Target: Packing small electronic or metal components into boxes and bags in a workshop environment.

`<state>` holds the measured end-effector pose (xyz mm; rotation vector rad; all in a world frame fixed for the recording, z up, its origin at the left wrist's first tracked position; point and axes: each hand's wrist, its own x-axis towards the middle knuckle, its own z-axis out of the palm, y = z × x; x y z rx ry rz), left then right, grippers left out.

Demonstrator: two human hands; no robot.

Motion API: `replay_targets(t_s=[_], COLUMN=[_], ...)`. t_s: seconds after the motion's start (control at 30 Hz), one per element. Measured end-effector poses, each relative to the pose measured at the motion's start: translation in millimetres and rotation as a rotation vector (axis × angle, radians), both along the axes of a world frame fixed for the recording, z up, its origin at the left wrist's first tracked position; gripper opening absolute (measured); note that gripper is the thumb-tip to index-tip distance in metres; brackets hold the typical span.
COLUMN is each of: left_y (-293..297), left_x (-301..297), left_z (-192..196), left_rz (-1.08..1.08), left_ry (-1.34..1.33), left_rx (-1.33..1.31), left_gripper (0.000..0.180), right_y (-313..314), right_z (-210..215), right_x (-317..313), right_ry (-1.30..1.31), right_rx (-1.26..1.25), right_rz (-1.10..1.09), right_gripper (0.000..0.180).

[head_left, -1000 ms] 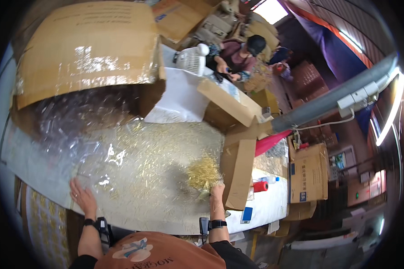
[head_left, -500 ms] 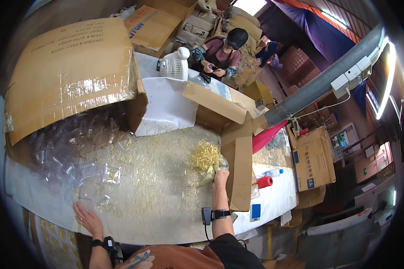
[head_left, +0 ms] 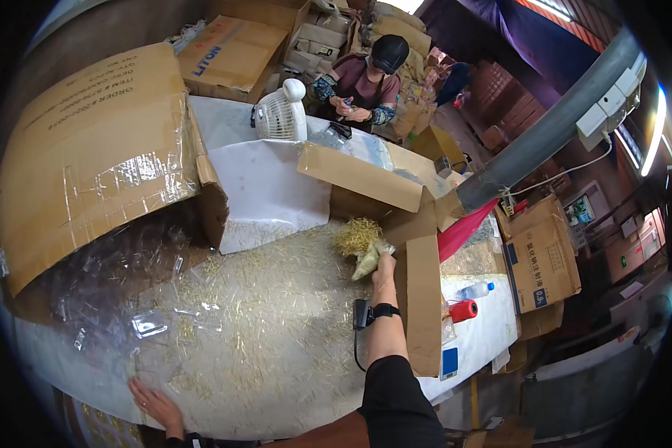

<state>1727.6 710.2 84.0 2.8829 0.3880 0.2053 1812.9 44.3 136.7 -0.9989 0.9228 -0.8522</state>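
My right hand (head_left: 385, 266) reaches far across the table and is closed on a crumpled, pale yellowish bag-like piece (head_left: 366, 263); its exact kind is unclear. Right beyond it lies a heap of thin gold-coloured metal pieces (head_left: 356, 237), close to the opened cardboard carton (head_left: 423, 299). More such slivers are strewn over the pale tabletop (head_left: 276, 328). At the near left edge, my left hand (head_left: 157, 405) rests on the surface with its fingers apart and holds nothing. Small clear plastic boxes (head_left: 149, 324) lie beyond it.
A large cardboard box (head_left: 97, 142) lies on its side at left, spilling clear plastic boxes. Behind the table a person (head_left: 366, 78) handles something small near a white fan (head_left: 281, 112). At right are a red spool (head_left: 463, 310), a bottle (head_left: 476, 290) and a grey pillar (head_left: 552, 123).
My right hand has moved farther out with the crumpled piece, and the gold heap now sits nearer the carton's far corner. My left hand stays at the near edge. The view has shifted.
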Motion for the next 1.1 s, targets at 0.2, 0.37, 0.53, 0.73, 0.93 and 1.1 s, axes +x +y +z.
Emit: replay_targets(t_s=[0.2, 0.37, 0.53, 0.73, 0.93, 1.1], left_y=[4.6, 10.6, 10.8, 7.3, 6.4, 16.1], left_x=[-3.2, -3.6, -4.4, -3.7, -2.7, -5.6], left_z=[-5.8, -12.3, -6.5, -6.6, -5.9, -13.2], left_rz=[0.004, 0.015, 0.035, 0.056, 0.043, 0.009], left_ry=[0.004, -0.004, 0.054, 0.053, -0.024, -0.077], left_rx=[0.041, 0.039, 0.004, -0.006, -0.034, -0.114], left_gripper=[0.053, 0.053, 0.057, 0.059, 0.061, 0.061], right_y=[22.0, 67.1, 161.4, 203.4, 279.0, 347.7], right_z=[6.9, 7.9, 53.0, 44.6, 74.4, 46.9], right_x=[-6.2, -41.1, -50.6, -15.1, -52.5, -161.4], right_ry=[0.064, 0.521, 0.807, 1.001, 1.252, 1.083], right_rx=[0.174, -0.637, -1.392, -1.859, -1.693, -1.562], right_rz=[-0.071, -0.287, 0.060, 0.377, 0.650, 0.738], right_gripper=[0.031, 0.039, 0.053, 0.042, 0.026, 0.026])
